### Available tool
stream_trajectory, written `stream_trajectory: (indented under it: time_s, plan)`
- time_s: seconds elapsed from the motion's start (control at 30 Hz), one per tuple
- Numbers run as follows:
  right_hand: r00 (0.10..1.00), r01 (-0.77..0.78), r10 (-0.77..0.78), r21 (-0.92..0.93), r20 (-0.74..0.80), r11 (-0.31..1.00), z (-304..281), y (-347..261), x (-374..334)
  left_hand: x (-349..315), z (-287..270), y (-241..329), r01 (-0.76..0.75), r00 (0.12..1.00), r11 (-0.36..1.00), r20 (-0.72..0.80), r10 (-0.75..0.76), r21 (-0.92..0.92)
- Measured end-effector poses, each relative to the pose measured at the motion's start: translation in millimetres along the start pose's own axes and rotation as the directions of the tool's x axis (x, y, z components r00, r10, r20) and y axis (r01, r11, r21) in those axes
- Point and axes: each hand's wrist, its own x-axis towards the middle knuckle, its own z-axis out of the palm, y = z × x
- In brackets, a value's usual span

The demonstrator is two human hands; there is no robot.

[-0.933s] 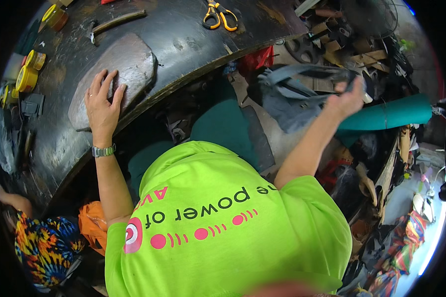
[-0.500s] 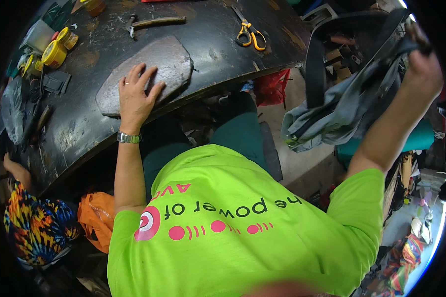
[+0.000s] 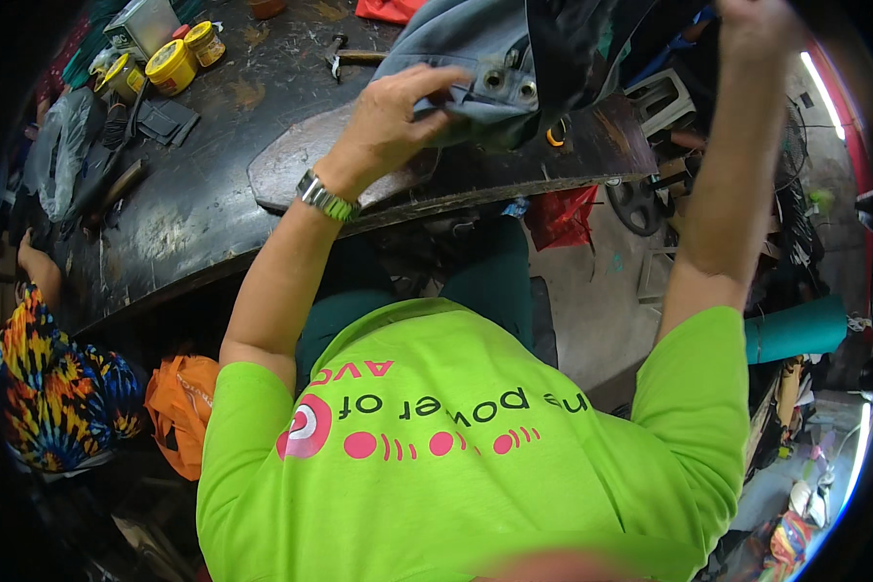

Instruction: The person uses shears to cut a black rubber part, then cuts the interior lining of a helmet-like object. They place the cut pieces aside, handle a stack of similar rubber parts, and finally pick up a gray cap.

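A grey-blue fabric bag [image 3: 456, 48] with black straps and metal eyelets hangs over the far right part of the black table [image 3: 213, 209]. At its near left edge is my left hand [image 3: 398, 116], fingers and thumb closed on the fabric. My right hand [image 3: 752, 19] is raised at the upper right, blurred and partly cut off by the picture's edge, gripping the bag's dark upper part. Below my left hand lies a flat grey stone slab [image 3: 296, 160]. The bag hides most of the orange-handled scissors [image 3: 556, 134] and part of the hammer [image 3: 359, 57].
Yellow tubs [image 3: 172, 68], a dark wallet-like piece [image 3: 168, 118] and a clear plastic bag [image 3: 65, 155] sit at the table's left. A person in a tie-dye garment [image 3: 44, 388] is at the left, near an orange bag [image 3: 181, 412]. A teal roll [image 3: 800, 330] lies right.
The grey bag has swung from the right side to over the table. My left hand has left the slab and moved right onto the bag. My right hand has risen further.
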Motion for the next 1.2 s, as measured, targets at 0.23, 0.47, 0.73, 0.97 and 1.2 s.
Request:
stream_trajectory:
  time_s: [0.23, 0.47, 0.73, 0.97, 1.2]
  plan:
    - [0.849, -0.346, 0.175, -0.274, -0.499, 0.897, -130.2, 123.5, -106.0, -23.6, 24.6, -61.2, 0.132, 0.991, 0.991, 0.015, -0.132, 0.007]
    - [0.336, -0.755, 0.483, 0.075, -0.809, 0.651, -222.6, 143.7, -272.7, -23.6, 7.2, -88.4, 0.252, 0.963, 0.964, -0.074, -0.259, -0.088]
    - [0.617, -0.577, 0.063, -0.397, -0.784, 0.714, -164.7, 131.2, -279.3, -12.9, 12.0, -31.5, 0.035, 0.998, 0.999, 0.061, -0.036, 0.013]
    - [0.782, -0.44, 0.619, -0.765, -0.069, 0.471, -54.5, 134.4, -252.6, -15.4, 77.7, -6.2, -0.244, 0.937, 0.889, 0.329, 0.114, 0.387]
    - [0.824, -0.133, 0.558, -0.926, 0.094, 0.352, -24.9, 145.0, -288.2, -27.4, 98.1, -31.7, -0.318, 0.922, 0.824, 0.356, 0.153, 0.469]
